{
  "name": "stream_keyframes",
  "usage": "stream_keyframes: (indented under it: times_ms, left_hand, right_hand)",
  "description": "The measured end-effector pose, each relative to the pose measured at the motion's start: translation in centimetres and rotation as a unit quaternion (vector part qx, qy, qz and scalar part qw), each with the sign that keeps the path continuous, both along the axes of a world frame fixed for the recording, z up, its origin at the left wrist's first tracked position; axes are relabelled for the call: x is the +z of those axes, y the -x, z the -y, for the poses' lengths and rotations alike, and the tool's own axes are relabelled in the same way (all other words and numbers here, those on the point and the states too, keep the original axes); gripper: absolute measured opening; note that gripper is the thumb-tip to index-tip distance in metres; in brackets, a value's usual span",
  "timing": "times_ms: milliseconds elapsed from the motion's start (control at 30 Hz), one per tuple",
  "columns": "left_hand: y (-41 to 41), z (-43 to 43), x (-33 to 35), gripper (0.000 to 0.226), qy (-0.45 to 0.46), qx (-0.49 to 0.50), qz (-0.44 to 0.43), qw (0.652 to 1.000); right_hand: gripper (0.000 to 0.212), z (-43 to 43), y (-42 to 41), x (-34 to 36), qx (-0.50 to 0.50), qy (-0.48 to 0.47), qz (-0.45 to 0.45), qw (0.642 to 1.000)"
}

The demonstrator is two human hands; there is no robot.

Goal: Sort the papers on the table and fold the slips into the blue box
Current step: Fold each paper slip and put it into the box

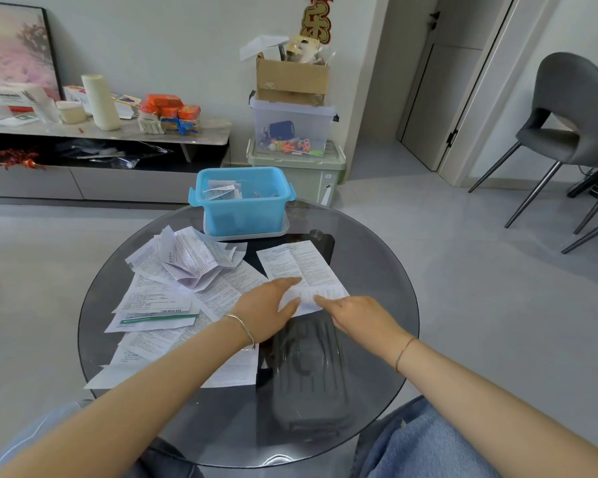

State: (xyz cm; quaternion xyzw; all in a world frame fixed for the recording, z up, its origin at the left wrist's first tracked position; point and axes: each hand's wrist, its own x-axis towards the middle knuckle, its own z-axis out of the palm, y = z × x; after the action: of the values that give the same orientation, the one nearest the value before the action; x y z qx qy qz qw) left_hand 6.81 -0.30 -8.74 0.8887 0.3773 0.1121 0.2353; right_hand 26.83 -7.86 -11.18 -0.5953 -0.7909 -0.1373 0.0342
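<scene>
A printed paper slip (299, 267) lies flat at the middle of the round glass table (377, 257). My left hand (266, 308) rests on its near left part with fingers stretched out. My right hand (356, 313) touches its near edge with a pointed forefinger. Whether either hand pinches the edge is unclear. The blue box (244, 210) stands on a clear lid at the far side and holds a few folded slips (221, 191). A loose heap of papers (173, 288), some crumpled, covers the table's left half.
A dark case (308, 374) shows under the glass. Behind the table stand stacked storage bins (294, 146) with a cardboard box on top. A low cabinet (101, 160) with clutter runs along the left wall. A grey chair (573, 115) stands at right.
</scene>
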Motion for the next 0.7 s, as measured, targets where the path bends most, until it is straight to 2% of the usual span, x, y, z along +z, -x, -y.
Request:
stream_keyframes:
  times_ms: [67, 100, 133, 200, 233, 267, 300, 400, 567, 633, 700]
  left_hand:
    - [-0.3, 0.1, 0.3, 0.054, 0.048, 0.045, 0.083, 0.994]
    - [-0.4, 0.2, 0.6, 0.057, 0.084, 0.067, 0.123, 0.987]
    - [-0.6, 0.1, 0.9, 0.061, 0.127, 0.086, 0.158, 0.975]
    - [-0.8, 0.1, 1.3, 0.067, 0.221, 0.109, 0.200, 0.948]
    - [-0.9, 0.1, 1.4, 0.069, 0.262, 0.115, 0.221, 0.932]
    - [-0.9, 0.3, 1.4, 0.070, 0.295, 0.117, 0.246, 0.916]
    - [-0.9, 0.5, 1.5, 0.068, 0.314, 0.118, 0.273, 0.902]
    - [-0.6, 0.9, 1.9, 0.066, 0.327, 0.128, 0.333, 0.875]
    - [-0.4, 1.1, 2.6, 0.064, 0.365, 0.111, 0.395, 0.836]
    - [-0.1, 1.2, 3.0, 0.049, 0.370, 0.096, 0.411, 0.828]
    - [-0.1, 1.2, 3.1, 0.036, 0.366, 0.071, 0.406, 0.834]
  right_hand:
    - [0.044, 0.2, 0.3, 0.8, -0.045, -0.028, -0.143, 0.988]
    - [0.036, 0.4, 0.4, 1.4, -0.073, -0.054, -0.246, 0.965]
    - [0.030, 0.7, 0.6, 2.2, -0.099, -0.068, -0.359, 0.926]
    - [0.027, 1.2, 1.3, 3.7, -0.121, -0.045, -0.576, 0.807]
    - [0.027, 1.4, 1.8, 4.3, -0.120, -0.016, -0.651, 0.750]
    - [0.026, 1.5, 2.3, 4.6, -0.117, 0.011, -0.694, 0.711]
    - [0.023, 1.6, 2.6, 4.8, -0.113, 0.028, -0.711, 0.693]
    - [0.019, 1.4, 2.8, 4.9, -0.106, 0.028, -0.720, 0.685]
    - [0.033, 1.2, 2.2, 4.4, -0.087, 0.025, -0.663, 0.743]
    - [0.027, 1.1, 2.2, 4.3, -0.088, 0.004, -0.673, 0.735]
    - [0.011, 0.9, 2.1, 4.3, -0.093, -0.018, -0.695, 0.713]
